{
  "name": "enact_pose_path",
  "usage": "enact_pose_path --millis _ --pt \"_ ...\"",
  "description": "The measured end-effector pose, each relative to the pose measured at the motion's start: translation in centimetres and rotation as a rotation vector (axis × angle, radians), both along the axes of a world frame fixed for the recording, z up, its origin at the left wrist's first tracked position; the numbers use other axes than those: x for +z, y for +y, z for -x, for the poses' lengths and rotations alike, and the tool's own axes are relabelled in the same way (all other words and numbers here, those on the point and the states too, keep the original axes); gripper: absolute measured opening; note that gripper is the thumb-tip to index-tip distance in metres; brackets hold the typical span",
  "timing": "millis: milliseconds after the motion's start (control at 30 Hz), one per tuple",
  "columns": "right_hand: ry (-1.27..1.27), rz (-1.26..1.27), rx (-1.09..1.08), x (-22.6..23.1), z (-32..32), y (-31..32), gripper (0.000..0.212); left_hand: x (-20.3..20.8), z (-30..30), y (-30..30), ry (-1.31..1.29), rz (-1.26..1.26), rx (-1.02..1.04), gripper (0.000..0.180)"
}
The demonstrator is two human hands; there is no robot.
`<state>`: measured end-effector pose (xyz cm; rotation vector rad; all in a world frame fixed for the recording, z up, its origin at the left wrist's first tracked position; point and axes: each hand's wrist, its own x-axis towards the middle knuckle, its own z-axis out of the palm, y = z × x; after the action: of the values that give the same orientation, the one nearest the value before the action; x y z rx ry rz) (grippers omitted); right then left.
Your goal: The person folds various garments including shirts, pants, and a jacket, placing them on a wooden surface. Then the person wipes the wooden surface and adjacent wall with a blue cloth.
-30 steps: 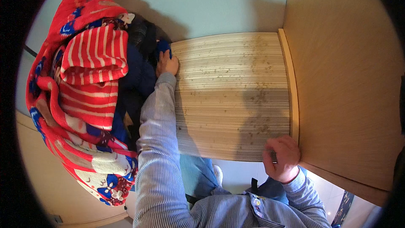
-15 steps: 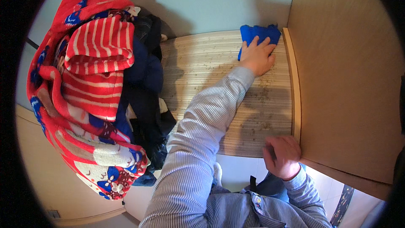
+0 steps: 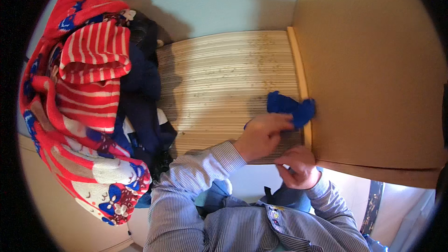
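Note:
My left hand [image 3: 262, 136] is closed on a crumpled blue cloth [image 3: 285, 106] at the right front of a striped, woven-looking surface [image 3: 224, 79]. One end of the cloth reaches over the wooden edge strip beside the panel. Dark specks are scattered over the stripes, thickest toward the back right. Nearer to me, my right hand [image 3: 300, 169] hovers by the front right corner with its fingers curled together. A small pale spot shows at its fingertips, too small to name.
A heap of clothes [image 3: 95, 107] in red, white and navy, with striped and printed fabric, fills the left side. Along the right rises a tall wooden panel [image 3: 368, 79], edged by a pale wooden strip [image 3: 298, 74]. A pale blue wall [image 3: 224, 4] closes the back.
My left hand has drawn the blue cloth from the far right corner toward me, and the flat, spread fingers have closed. My right hand stays near the front corner. The view has shifted slightly.

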<state>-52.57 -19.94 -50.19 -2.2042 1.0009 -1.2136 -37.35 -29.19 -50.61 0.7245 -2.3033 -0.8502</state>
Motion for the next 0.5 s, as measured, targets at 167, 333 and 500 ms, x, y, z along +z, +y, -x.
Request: enact_pose_path --millis 167,333,500 --pt "-0.035 -0.001 0.216 2.9 3.2 4.1 0.012 2.8 4.9 0.7 0.879 -0.873 0.03 0.043" --pt "-0.564 0.604 -0.363 7.4 7.5 8.3 0.034 4.3 10.0 5.5 0.829 0.08 -0.105 0.056" --pt "-0.202 0.802 -1.016 9.0 6.9 4.7 0.068 6.8 9.8 5.3 0.866 0.213 -0.188 0.047"
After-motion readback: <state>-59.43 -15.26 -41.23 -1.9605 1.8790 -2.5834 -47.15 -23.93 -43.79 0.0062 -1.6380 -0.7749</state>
